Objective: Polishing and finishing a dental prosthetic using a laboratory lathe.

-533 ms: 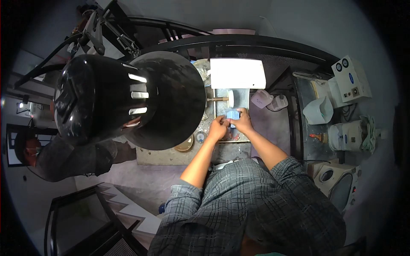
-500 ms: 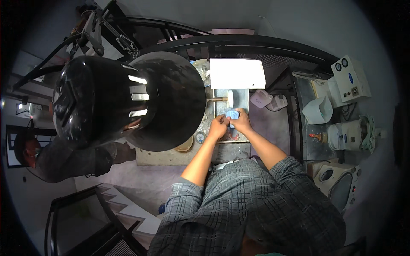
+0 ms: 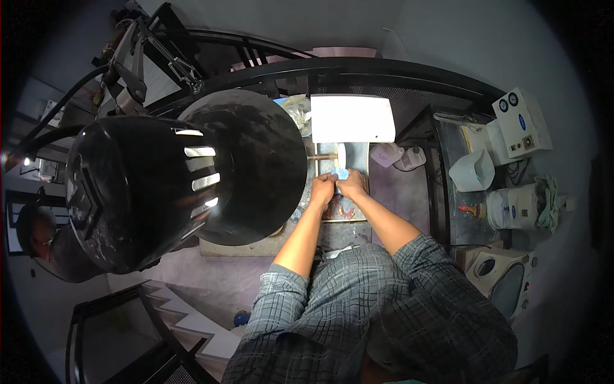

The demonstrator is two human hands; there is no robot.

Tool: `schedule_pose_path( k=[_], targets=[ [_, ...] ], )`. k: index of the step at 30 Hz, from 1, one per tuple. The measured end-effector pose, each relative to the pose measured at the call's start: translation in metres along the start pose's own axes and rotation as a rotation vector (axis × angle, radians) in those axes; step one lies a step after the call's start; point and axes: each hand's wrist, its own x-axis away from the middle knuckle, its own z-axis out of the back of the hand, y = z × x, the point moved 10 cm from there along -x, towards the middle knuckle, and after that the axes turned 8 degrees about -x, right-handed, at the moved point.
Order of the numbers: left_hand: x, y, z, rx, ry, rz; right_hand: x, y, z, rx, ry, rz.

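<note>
Both of my hands are closed on a small light-blue block point(image 3: 341, 173), in front of a pale round wheel point(image 3: 341, 155). That wheel sits at the end of a brass-coloured shaft point(image 3: 325, 157). My left hand point(image 3: 324, 189) grips the block from the left, and my right hand point(image 3: 351, 184) from the right. The block's far edge lies very close to the wheel; whether they touch I cannot tell. Fingers cover its lower part. Beyond the wheel stands a bright white panel point(image 3: 353, 120). Reddish bits point(image 3: 343, 210) lie in the tray below my hands.
A large black lamp point(image 3: 192, 173) hangs close at left, hiding part of the bench point(image 3: 236, 248). Another person point(image 3: 45, 240) is behind it. On the right, a side table holds a white jug point(image 3: 472, 171) and a boxy gauge machine point(image 3: 521, 125). Plastic canisters point(image 3: 386, 154) stand between.
Both hands have brought the blue block nearer to the wheel, and less of it shows between the fingers. My view has shifted slightly, so the lamp appears lower and covers more of the person behind.
</note>
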Motion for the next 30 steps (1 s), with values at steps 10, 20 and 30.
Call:
schedule_pose_path(
  k=[10, 20, 30],
  targets=[
    [-0.002, -0.002, -0.008, 0.022, 0.015, -0.049, -0.007, 0.012, 0.0, -0.032, -0.046, 0.032],
    [-0.005, -0.001, -0.021, 0.035, 0.008, -0.028, -0.016, 0.024, 0.009, -0.015, -0.02, 0.021],
    [-0.002, 0.005, -0.022, 0.043, 0.011, -0.027, -0.011, 0.017, 0.015, -0.037, -0.043, 0.017]
  ],
)
